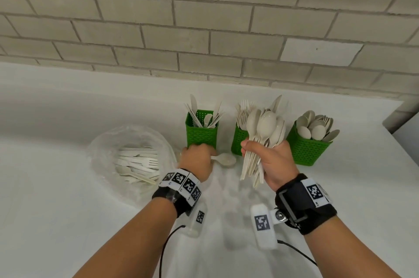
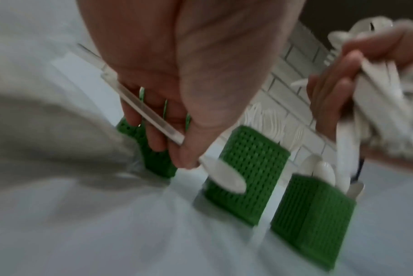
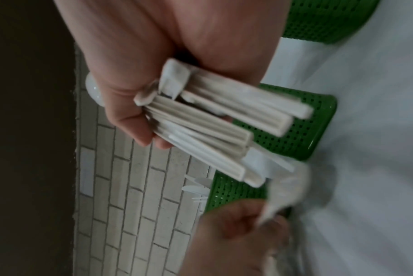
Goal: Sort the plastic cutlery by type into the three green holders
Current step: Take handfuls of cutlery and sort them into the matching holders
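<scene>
Three green perforated holders stand in a row by the wall: the left holder (image 1: 201,136) with knives, the middle holder (image 1: 238,141) with forks, the right holder (image 1: 308,148) full of spoons. My right hand (image 1: 267,159) grips a thick bunch of spoons (image 1: 265,128) upright in front of the middle holder; their handles (image 3: 215,127) fan out below the fist. My left hand (image 1: 197,159), low in front of the left holder, pinches a single spoon (image 1: 224,159) by the handle, its bowl (image 2: 226,177) pointing right. The left-wrist picture is blurred.
A clear plastic bag (image 1: 131,157) with several loose forks, knives and a spoon lies on the white table (image 1: 68,209) to the left of my left hand. A grey brick wall (image 1: 204,28) runs close behind the holders. Cables hang from both wrists.
</scene>
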The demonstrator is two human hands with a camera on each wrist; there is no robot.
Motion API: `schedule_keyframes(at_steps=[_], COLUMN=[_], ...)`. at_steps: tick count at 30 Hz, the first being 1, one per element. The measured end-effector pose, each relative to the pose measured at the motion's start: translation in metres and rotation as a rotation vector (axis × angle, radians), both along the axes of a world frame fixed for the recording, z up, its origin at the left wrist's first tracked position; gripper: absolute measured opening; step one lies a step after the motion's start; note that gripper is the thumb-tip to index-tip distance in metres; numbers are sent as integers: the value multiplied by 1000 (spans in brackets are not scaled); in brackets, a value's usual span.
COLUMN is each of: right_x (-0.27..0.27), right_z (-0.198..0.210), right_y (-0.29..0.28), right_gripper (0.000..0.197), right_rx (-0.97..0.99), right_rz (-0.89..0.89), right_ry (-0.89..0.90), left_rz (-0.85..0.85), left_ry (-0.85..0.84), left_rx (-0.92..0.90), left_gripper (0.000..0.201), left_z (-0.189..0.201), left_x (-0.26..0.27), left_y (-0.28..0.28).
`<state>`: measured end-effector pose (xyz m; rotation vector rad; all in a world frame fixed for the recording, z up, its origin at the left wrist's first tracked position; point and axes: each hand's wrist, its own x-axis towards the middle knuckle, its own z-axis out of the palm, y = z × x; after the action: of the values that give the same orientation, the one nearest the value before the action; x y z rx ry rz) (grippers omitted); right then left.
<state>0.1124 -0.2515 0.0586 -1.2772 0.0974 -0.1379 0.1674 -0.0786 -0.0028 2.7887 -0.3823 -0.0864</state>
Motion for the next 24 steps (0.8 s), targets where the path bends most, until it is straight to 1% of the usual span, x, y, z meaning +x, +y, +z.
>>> schedule_keyframes(at_steps=[1, 3, 4, 5, 6, 7, 8, 9, 10, 11, 12, 13, 14, 15, 17, 18, 19, 20, 22, 24], right_x=[1, 2, 2, 2, 2, 2, 1, 1, 1, 1, 1, 1, 2, 3, 4, 4, 2, -1, -6, -12], right_z=[-1, -4, -5, -5, -4, -3, -3, -3, -5, -6, -7, -7, -7, -7, -7, -8, -8, -8, -13, -20], right_y=[-1, -1, -1, 0, 3, 6, 10, 13, 16, 18, 18, 17, 15, 13, 10, 7, 4, 2, 0, 2], right_gripper=[15, 17, 20, 22, 24, 24, 23, 19, 15, 11, 8, 9, 10, 12, 35, 46, 52, 53, 47, 41], right_rx=[-33, -76, -80, -76, -70, -78, -119, -197, -295, -387, -451, -493, -529, -550, -589, -642, -702, -775, -924, -1027], right_rz=[6, -1, -2, 12, 39, 66, 83, 78, 65, 58, 57, 61, 73, 106, 175, 197, 228, 263, 332, 386], right_ry=[-24, -60, -80, -100, -130, -164, -208, -247, -274, -284, -277, -262, -252, -246, -267, -272, -252, -219, -160, -94], left_rz=[28, 113, 122, 78, -19, -127, -215, -250, -239, -207, -176, -159, -154, -155, -164, -178, -188, -192, -182, -155], left_ry=[47, 184, 262, 335, 402, 454, 478, 474, 443, 396, 349, 320, 305, 293, 273, 269, 278, 295, 345, 391], left_rx=[-199, -725, -974, -1161, -1278, -1344, -1369, -1358, -1330, -1309, -1305, -1305, -1296, -1289, -1274, -1264, -1256, -1253, -1246, -1213], left_gripper=[17, 9, 12, 25, 40, 52, 60, 65, 65, 60, 50, 41, 36, 34, 38, 41, 44, 46, 51, 52], left_z=[7, 24, 35, 44, 53, 59, 64, 68, 70, 72, 72, 70, 67, 65, 63, 62, 60, 56, 44, 29], left_x=[1, -2, -8, -14, -19, -24, -29, -33, -36, -38, -40, -41, -42, -43, -46, -47, -48, -48, -51, -55], left_y=[0, -3, -6, -8, -12, -17, -23, -29, -34, -38, -40, -40, -38, -36, -29, -26, -23, -21, -17, -17])
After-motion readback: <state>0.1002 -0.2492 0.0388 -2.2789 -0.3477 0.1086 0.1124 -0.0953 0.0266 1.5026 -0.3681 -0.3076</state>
